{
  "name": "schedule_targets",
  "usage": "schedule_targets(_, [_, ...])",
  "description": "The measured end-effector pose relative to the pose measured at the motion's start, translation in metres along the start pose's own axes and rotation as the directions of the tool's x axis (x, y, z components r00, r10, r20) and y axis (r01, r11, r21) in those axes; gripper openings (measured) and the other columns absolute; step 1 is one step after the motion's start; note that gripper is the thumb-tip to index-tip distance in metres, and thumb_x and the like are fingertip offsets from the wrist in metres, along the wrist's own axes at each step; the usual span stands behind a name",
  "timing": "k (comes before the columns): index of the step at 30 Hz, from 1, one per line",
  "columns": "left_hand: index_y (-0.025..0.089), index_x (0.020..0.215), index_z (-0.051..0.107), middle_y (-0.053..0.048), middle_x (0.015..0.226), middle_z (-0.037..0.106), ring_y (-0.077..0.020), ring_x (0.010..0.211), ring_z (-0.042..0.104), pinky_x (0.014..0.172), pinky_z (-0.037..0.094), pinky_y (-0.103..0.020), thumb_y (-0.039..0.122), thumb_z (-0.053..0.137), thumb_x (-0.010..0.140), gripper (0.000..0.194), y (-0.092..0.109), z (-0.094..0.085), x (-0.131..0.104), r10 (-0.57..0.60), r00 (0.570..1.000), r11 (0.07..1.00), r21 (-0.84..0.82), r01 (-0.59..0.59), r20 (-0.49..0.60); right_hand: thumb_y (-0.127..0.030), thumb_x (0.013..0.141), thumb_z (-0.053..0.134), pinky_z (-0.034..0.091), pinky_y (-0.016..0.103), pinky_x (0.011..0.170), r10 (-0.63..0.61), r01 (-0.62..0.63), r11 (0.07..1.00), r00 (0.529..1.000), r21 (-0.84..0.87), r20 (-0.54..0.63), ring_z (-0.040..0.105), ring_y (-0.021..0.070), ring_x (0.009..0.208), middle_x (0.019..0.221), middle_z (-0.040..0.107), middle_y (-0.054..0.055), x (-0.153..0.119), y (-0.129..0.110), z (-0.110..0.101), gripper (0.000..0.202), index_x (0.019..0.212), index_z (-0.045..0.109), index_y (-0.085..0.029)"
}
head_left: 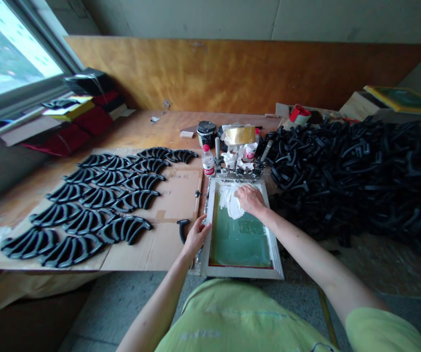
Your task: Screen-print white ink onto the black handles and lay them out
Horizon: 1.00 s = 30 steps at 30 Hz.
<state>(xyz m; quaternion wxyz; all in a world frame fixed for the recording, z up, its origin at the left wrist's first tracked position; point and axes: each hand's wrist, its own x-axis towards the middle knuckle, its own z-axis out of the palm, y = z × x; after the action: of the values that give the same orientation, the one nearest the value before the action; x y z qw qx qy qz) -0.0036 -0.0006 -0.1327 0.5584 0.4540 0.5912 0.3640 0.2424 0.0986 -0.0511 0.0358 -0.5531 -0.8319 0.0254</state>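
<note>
A screen-printing frame with a green mesh lies in front of me, its far end at a metal hinge clamp. White ink is smeared over the far part of the mesh. My right hand is closed over the ink, pinching a small tan scraper, mostly hidden by the fingers. At the frame's left edge, my left hand has its thumb and fingers on the rim. A single curved black plastic part lies just left of that hand, on the cardboard.
Rows of curved black parts cover the cardboard at left. A large heap of black parts fills the right. Behind the clamp stand a red-capped bottle, a dark tub and a tape roll.
</note>
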Motion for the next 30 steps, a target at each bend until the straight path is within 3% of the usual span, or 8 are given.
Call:
schedule_targets(4, [0.017,0.132,0.052,0.003,0.067,0.055,-0.0105,0.054,0.048,0.049,0.034,-0.021,0.059,0.063,0.075,0.072,-0.002,0.001,0.001,0.002,1.0,1.0,-0.019,-0.003,-0.027,-0.007,0.085,0.046,0.038,0.031,0.072,-0.354,0.354,0.935,0.935,0.003,0.008,0.054,0.0225,0.091,0.089,0.064,0.011,-0.037,-0.006,-0.008,0.017,0.087,0.062,-0.014])
schedule_targets(6, [0.017,0.132,0.052,0.003,0.068,0.056,-0.0105,0.054,0.048,0.05,0.034,-0.021,0.06,0.062,0.076,0.072,-0.001,0.001,0.0,0.004,1.0,1.0,-0.009,-0.004,-0.025,-0.01,0.085,0.05,0.037,0.03,0.07,-0.45,0.45,0.892,0.893,0.037,-0.002,0.054,0.0205,0.086,0.085,0.063,0.008,-0.044,-0.001,-0.015,0.012,0.084,0.061,-0.016])
schedule_targets(12, [0.017,0.13,0.053,0.001,0.072,0.059,-0.012,0.058,0.052,0.052,0.037,-0.021,0.058,0.061,0.077,0.068,0.006,-0.001,-0.003,0.029,0.999,0.999,0.035,-0.028,-0.032,-0.011,0.083,0.054,0.037,0.031,0.073,-0.306,0.312,0.95,0.942,0.024,-0.137,0.053,0.0211,0.088,0.085,0.063,0.008,-0.034,0.0,-0.008,0.009,0.082,0.062,-0.016])
schedule_targets(17, [0.017,0.127,0.056,0.0,0.072,0.062,-0.0143,0.06,0.056,0.053,0.041,-0.023,0.057,0.065,0.074,0.067,0.011,0.0,-0.005,0.015,0.998,1.0,0.008,-0.014,-0.053,-0.013,0.084,0.054,0.038,0.032,0.079,-0.389,0.398,0.916,0.912,0.05,-0.134,0.055,0.021,0.09,0.087,0.065,0.008,-0.051,-0.006,0.0,0.01,0.085,0.064,-0.016])
schedule_targets(20, [0.017,0.126,0.057,-0.001,0.074,0.064,-0.0149,0.062,0.058,0.053,0.042,-0.023,0.057,0.065,0.074,0.067,0.014,0.0,-0.006,0.009,0.998,1.0,0.0,-0.009,-0.061,-0.027,0.085,0.062,0.039,0.032,0.081,-0.275,0.287,0.954,0.953,0.091,-0.129,0.057,0.0212,0.09,0.086,0.067,0.006,-0.034,-0.001,-0.016,0.009,0.087,0.065,-0.019])
schedule_targets(25, [0.017,0.131,0.051,-0.001,0.075,0.065,-0.014,0.061,0.057,0.052,0.04,-0.021,0.059,0.066,0.073,0.072,0.042,-0.006,-0.016,-0.002,1.0,0.999,-0.046,0.003,0.01,-0.043,0.079,0.071,0.043,0.032,0.077,0.019,-0.015,0.999,0.997,0.048,-0.075,0.063,0.024,0.092,0.103,0.069,0.007,0.03,0.009,-0.051,0.05,0.125,0.057,-0.028])
schedule_targets(28, [0.02,0.134,0.049,0.0,0.076,0.066,-0.0129,0.059,0.056,0.051,0.039,-0.02,0.06,0.065,0.075,0.073,0.076,-0.01,-0.028,0.0,0.999,0.996,-0.086,0.004,0.044,-0.049,0.081,0.067,0.047,0.033,0.073,0.112,-0.113,0.994,0.975,0.003,-0.19,0.066,0.0258,0.092,0.112,0.069,0.009,0.038,0.033,-0.072,0.059,0.134,0.052,-0.029])
schedule_targets(30, [0.018,0.123,0.06,-0.001,0.079,0.066,-0.0125,0.061,0.056,0.053,0.04,-0.021,0.063,0.062,0.076,0.065,0.102,-0.012,-0.033,0.037,0.999,0.996,-0.084,-0.036,0.017,-0.047,0.087,0.059,0.05,0.031,0.069,0.202,-0.222,0.975,0.917,-0.018,-0.343,0.068,0.0241,0.088,0.109,0.071,0.009,0.027,0.059,-0.08,0.05,0.133,0.054,-0.026])
